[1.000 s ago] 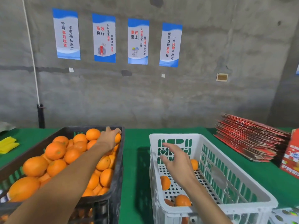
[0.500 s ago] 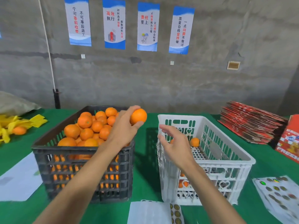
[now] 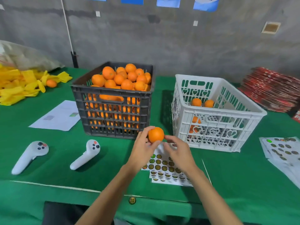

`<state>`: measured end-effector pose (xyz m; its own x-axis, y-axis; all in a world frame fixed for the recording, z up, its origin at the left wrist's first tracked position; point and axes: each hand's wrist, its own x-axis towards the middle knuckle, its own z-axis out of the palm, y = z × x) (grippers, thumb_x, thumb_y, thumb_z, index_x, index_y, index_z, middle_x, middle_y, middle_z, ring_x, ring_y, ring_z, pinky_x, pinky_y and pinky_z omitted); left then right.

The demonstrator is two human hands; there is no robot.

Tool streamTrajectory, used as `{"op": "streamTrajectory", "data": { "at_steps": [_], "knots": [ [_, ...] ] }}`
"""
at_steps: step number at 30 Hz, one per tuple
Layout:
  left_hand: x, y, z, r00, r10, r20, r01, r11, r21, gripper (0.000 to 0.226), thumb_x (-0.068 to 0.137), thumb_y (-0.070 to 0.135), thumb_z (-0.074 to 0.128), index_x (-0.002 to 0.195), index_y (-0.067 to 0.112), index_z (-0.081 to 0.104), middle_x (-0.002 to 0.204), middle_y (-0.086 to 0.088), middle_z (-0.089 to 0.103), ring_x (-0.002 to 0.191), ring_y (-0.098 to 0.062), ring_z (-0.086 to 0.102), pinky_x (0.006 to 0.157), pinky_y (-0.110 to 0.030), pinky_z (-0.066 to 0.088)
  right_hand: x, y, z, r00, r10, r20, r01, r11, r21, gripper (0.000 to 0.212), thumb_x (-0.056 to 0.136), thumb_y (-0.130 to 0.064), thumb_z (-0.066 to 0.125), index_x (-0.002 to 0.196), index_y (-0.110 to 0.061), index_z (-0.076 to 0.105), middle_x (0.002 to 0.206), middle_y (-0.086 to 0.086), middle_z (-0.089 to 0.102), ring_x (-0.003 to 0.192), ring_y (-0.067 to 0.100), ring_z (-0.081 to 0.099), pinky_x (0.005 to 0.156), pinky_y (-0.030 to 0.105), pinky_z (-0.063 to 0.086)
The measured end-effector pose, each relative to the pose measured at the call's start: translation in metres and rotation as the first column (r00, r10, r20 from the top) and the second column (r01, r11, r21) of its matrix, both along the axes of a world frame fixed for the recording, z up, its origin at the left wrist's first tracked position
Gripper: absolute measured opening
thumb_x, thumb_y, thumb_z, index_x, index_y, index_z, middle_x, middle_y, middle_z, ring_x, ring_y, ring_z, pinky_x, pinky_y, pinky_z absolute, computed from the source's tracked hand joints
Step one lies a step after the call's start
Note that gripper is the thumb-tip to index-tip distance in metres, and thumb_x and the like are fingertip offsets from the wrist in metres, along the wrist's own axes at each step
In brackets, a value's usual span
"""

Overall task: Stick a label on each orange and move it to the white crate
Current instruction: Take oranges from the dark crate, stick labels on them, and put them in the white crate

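Note:
My left hand [image 3: 142, 147] grips one orange [image 3: 156, 134] in its fingertips, low over the green table in front of the two crates. My right hand [image 3: 176, 149] hovers just right of that orange, fingers loosely curved, holding nothing I can see. Below both hands lie sheets of round labels [image 3: 164, 166]. The black crate [image 3: 112, 111] at centre left is heaped with oranges [image 3: 123, 77]. The white crate [image 3: 215, 114] at the right holds a few oranges [image 3: 196, 102].
Two white controllers [image 3: 30, 155] [image 3: 86, 154] lie on the table at the left. A paper sheet [image 3: 60, 116] sits by the black crate. Yellow foam nets with a stray orange [image 3: 51, 83] are far left. More label sheets [image 3: 282, 150] and red cartons [image 3: 272, 90] are at the right.
My left hand picked an orange from the black crate and brought it down in front of the crates. My right hand left the white crate and came beside the orange. The view tilted down.

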<state>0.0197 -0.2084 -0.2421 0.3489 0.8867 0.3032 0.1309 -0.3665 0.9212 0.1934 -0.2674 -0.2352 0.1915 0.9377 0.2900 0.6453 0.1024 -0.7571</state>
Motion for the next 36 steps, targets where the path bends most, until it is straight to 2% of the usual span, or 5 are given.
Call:
{"op": "streamTrajectory", "data": {
  "at_steps": [5,10,17,25,36],
  "knots": [
    [-0.005,-0.007,-0.046,0.995,0.104,0.005,-0.1,0.973,-0.207,0.047,0.099,0.03,0.069,0.131,0.042,0.037,0.124,-0.005,0.056,0.09,-0.028,0.072,0.075,-0.031,0.058,-0.004,-0.005,-0.034,0.967,0.074,0.244,-0.033,0.985,-0.169,0.039,0.095,-0.044,0.068,0.128,-0.025,0.07,0.137,-0.013,0.06,0.127,0.009,0.049,0.11,0.04,0.042],
    [-0.004,-0.003,-0.057,0.989,0.116,0.09,-0.08,0.939,-0.333,0.047,0.101,0.033,0.065,0.134,0.033,0.031,0.124,-0.01,0.056,0.103,-0.032,0.073,0.099,-0.051,0.057,-0.003,0.0,-0.051,0.921,0.09,0.378,-0.007,0.977,-0.214,0.06,0.087,-0.066,0.066,0.132,-0.025,0.068,0.141,-0.018,0.053,0.128,0.011,0.044,0.108,0.036,0.038],
    [-0.004,-0.003,-0.058,0.989,0.099,0.108,-0.057,0.939,-0.34,0.046,0.103,0.035,0.062,0.134,0.035,0.03,0.126,-0.006,0.055,0.106,-0.026,0.073,0.102,-0.046,0.056,0.002,0.009,-0.054,0.901,0.087,0.426,-0.043,0.993,-0.111,0.035,0.092,-0.052,0.069,0.111,-0.024,0.078,0.114,-0.016,0.063,0.104,0.012,0.054,0.086,0.03,0.046],
    [0.0,-0.007,-0.059,0.987,0.115,0.111,-0.078,0.953,-0.292,0.044,0.105,0.03,0.059,0.136,0.037,0.029,0.129,-0.005,0.053,0.102,-0.027,0.074,0.093,-0.042,0.059,0.0,0.003,-0.063,0.914,-0.037,0.403,0.101,0.985,-0.14,0.056,0.087,-0.067,0.064,0.128,-0.03,0.071,0.134,-0.01,0.055,0.121,0.016,0.047,0.102,0.035,0.039],
    [0.002,-0.014,-0.054,0.978,0.106,0.177,-0.054,0.959,-0.277,0.045,0.106,0.018,0.057,0.141,0.023,0.029,0.13,-0.013,0.054,0.097,-0.01,0.073,0.078,-0.017,0.054,-0.005,0.013,-0.058,0.914,-0.096,0.394,0.126,0.991,-0.052,0.027,0.09,-0.054,0.069,0.11,-0.038,0.075,0.111,-0.018,0.061,0.108,0.012,0.052,0.1,0.03,0.027]
  ]
}}
